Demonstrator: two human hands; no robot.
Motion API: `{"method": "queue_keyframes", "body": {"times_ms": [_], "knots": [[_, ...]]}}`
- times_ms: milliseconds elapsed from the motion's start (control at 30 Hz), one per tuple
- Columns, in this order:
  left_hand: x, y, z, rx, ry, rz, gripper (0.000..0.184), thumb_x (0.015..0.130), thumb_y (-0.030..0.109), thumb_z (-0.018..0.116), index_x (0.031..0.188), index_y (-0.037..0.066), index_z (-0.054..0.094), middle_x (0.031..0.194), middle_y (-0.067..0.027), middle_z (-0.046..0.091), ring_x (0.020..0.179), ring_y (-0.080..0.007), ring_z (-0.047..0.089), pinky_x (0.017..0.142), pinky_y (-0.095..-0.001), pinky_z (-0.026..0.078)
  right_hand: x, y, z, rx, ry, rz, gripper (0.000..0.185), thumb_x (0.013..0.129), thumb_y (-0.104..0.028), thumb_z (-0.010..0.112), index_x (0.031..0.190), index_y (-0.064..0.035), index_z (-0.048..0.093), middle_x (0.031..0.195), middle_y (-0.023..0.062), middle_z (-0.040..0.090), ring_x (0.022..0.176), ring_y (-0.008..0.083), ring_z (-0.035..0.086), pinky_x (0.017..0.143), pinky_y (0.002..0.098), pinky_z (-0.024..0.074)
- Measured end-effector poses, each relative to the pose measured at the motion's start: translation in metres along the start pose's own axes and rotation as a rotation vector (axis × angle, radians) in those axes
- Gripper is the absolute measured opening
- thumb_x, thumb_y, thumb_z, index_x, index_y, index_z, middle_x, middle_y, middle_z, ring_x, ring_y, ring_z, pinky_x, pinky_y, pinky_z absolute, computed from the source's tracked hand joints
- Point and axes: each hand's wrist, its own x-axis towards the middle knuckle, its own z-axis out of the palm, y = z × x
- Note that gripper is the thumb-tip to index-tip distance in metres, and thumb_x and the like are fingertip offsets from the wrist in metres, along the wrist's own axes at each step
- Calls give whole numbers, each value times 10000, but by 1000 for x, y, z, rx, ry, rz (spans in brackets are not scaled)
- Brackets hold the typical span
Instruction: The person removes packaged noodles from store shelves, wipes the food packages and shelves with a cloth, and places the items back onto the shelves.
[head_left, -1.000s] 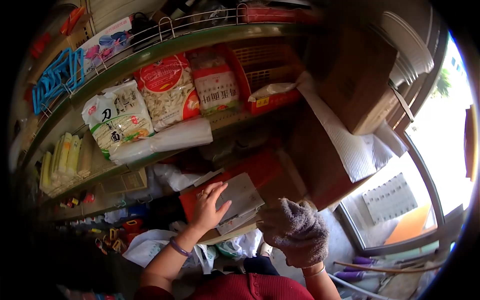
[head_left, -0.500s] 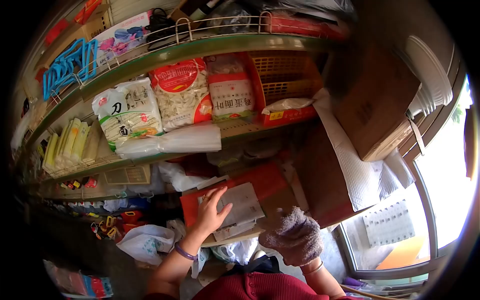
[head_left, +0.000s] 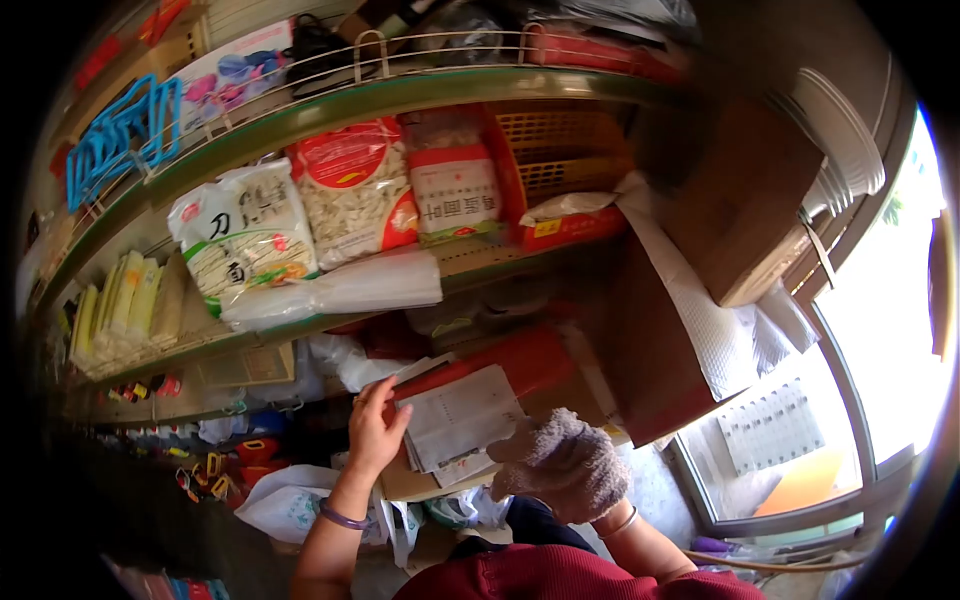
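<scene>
"Fingers of the left hand (head_left: 375, 435)?"

"Loose and spread, just beside the papers (head_left: 455, 410), whose long axis slants up rightward from them."

"Right hand (head_left: 562, 470)?"

"Inside a fuzzy grey covering (head_left: 595, 468) pointing up-left; its grip I can't tell."

"Writing?"

"Beyond the fingers, a packet (head_left: 453, 190) reads 鸡蛋面叶; the papers' print is too small."

We can read 刀 and 面 in black, with a blurred character between them, on the white noodle bag (head_left: 245, 238), and 鸡蛋面叶 across the red-and-white packet (head_left: 455, 192), while the print on the white papers (head_left: 462, 412) is too small for us to make out.
</scene>
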Motion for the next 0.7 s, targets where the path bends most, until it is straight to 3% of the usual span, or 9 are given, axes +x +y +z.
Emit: {"method": "queue_keyframes", "body": {"times_ms": [200, 333, 400, 433, 500, 533, 600, 700], "knots": [[45, 10, 35, -71, -50, -15, 428, 759, 100, 650, 1154, 26, 504, 1054, -146, 537, 894, -246, 577, 716, -306, 489, 12, 25, -16, 92, 60, -57, 268, 681, -207, 663, 948, -206, 643, 980, 56, 571, 900, 249, 546, 754, 336, 463], [99, 31, 71, -154, -153, -88, 445, 800, 88, 617, 1211, 29, 457, 1121, -136, 520, 956, -211, 575, 754, -284, 492, 14, 55, -25, 72, 21, 60, 276, 699, -248, 640, 967, -187, 631, 966, 78, 556, 904, 261, 524, 766, 322, 444], [134, 31, 96, -211, -171, -91, 459, 815, 107, 604, 1231, 22, 430, 1129, -145, 512, 954, -209, 575, 757, -284, 491, -19, 87, -9, -305, -138, 2, 529, 734, -369, 556, 1187, -100, 500, 1129, 140, 517, 1011, 330, 490, 873, 404, 394], [154, 29, 108, -244, -187, -142, 479, 822, 150, 606, 1243, 23, 415, 1164, -163, 494, 957, -211, 575, 776, -295, 483, -32, 104, 1, -301, -140, -17, 529, 734, -369, 556, 1187, -100, 500, 1129, 140, 517, 1011, 330, 490, 873, 404, 394], [196, 43, 117, -112, -148, -115, 509, 814, 196, 620, 1244, 19, 414, 1201, -186, 470, 977, -220, 567, 792, -311, 475, -43, 134, 17, -79, -148, 169, 478, 671, -271, 628, 1105, -93, 536, 952, 117, 534, 895, 306, 508, 788, 375, 423], [216, 41, 122, -22, -54, -45, 532, 801, 270, 620, 1217, -4, 433, 1182, -192, 495, 1002, -274, 549, 817, -342, 460, -48, 141, 17, -45, -161, 221, 483, 669, -273, 629, 1107, -92, 535, 956, 119, 532, 899, 308, 506, 791, 376, 421], [269, 18, 126, 68, 123, 39, 541, 795, 277, 611, 1218, -10, 435, 1195, -221, 476, 1119, -342, 447, 943, -386, 357, -53, 150, 10, -47, -197, 268, 492, 666, -277, 630, 1110, -90, 533, 965, 122, 529, 906, 311, 502, 797, 379, 417], [345, 3, 111, 231, 264, -47, 571, 770, 294, 613, 1225, 2, 430, 1205, -232, 462, 1141, -357, 424, 943, -400, 362, -48, 165, 3, -35, -227, 304, 505, 661, -282, 632, 1115, -87, 529, 979, 127, 524, 917, 316, 497, 806, 383, 412]]}}
